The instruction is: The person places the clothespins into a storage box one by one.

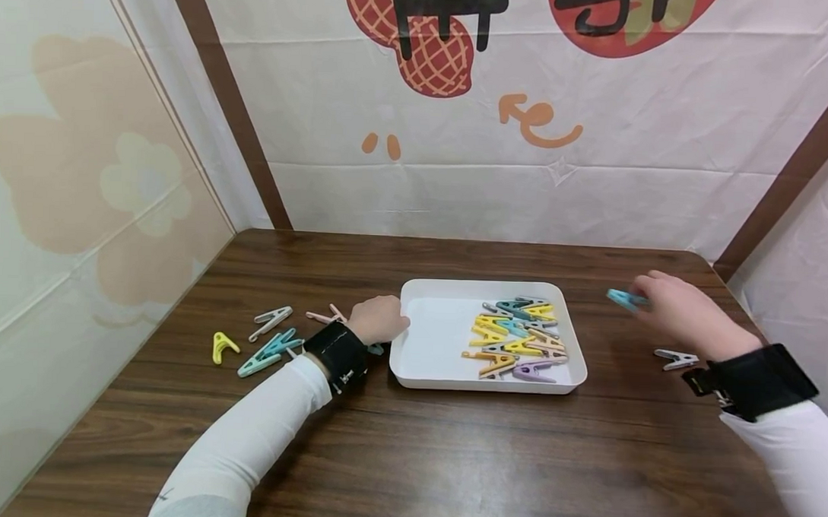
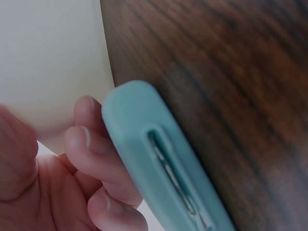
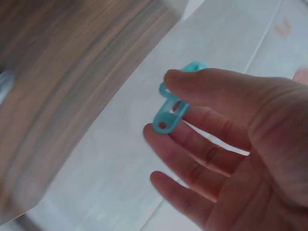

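One blue clip [image 1: 622, 298], pinched in the right hand [image 1: 686, 314] to the right of the white tray [image 1: 433, 335], could drop if fingertip pressure slackens; whether the left hand [image 1: 377, 320], beside the tray's left rim, grips anything I cannot tell.

Cropped teal clip [image 2: 149, 159], cut-off wall lettering [image 1: 457, 2]

Both arms [image 1: 239, 442] extended forward, white-sleeved, a black strap [image 1: 337, 353] round each wrist. Left hand [image 1: 376, 319] at the left rim of the white rectangular plastic tray [image 1: 478, 386], fingers [image 2: 94, 154] bent; firmness of grip on the rim unclear. Right hand [image 1: 679, 307] well right of the tray, thumb and fingers pinching a light-blue plastic clothespin [image 1: 622, 298], little finger spread.
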The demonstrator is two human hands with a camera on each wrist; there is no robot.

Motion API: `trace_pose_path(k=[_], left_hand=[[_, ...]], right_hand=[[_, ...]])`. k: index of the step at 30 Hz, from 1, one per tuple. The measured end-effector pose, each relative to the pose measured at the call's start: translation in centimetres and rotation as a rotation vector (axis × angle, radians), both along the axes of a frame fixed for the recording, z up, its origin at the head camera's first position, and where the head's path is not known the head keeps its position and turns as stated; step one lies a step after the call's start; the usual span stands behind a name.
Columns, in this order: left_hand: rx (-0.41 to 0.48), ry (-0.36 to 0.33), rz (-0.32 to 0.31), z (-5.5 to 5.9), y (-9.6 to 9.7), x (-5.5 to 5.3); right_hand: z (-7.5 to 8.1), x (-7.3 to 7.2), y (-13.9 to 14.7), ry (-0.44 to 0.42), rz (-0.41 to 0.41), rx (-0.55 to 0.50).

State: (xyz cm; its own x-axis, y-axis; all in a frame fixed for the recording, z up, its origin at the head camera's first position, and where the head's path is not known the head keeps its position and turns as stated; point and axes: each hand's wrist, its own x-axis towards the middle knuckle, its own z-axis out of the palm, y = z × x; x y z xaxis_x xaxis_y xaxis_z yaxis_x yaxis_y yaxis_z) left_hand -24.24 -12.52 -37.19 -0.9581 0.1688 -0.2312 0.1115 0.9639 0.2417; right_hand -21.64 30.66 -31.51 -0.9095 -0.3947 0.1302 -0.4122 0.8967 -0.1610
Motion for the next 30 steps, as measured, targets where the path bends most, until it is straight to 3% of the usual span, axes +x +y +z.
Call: trace_pose_path(k=[6, 13, 30], left_hand=[[-0.011, 0.005, 0.002, -0.6, 0.0, -0.3], [-0.007, 0.005, 0.009, -0.8, -0.1, -0.4], [-0.006, 0.002, 0.005, -0.4, 0.1, -0.3]], right_hand=[[0.6, -0.8, -5.4, 0.013, 0.117, 0.040], [0.7, -1.8, -9.9, 0.018, 0.226, 0.107], [-1.2, -5.6, -17.7, -0.060, 0.325, 0.248]])
